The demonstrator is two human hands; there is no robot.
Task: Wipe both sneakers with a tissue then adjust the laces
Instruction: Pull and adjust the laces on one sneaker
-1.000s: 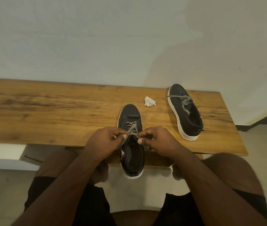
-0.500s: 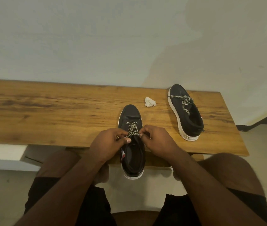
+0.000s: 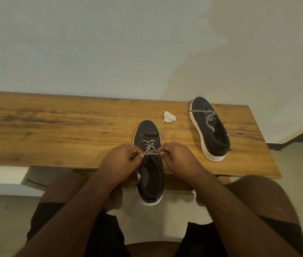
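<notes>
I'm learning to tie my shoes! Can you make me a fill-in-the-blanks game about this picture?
1. Both hands, left hand and right hand, pinch the ____ of the near sneaker.
2. The crumpled tissue lies on the ____ bench.
3. The near sneaker's heel sticks out past the bench's ____ edge.
4. The far sneaker is touched by ____ hand.

Missing words: laces; wooden; front; neither

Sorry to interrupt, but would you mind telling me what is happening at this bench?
A seated person is working on the laces of the near sneaker, whose heel overhangs the front edge of the wooden bench. The left hand and right hand each pinch a lace end beside the tongue. The second sneaker lies untouched on the right, and a crumpled tissue sits between the two.
</notes>
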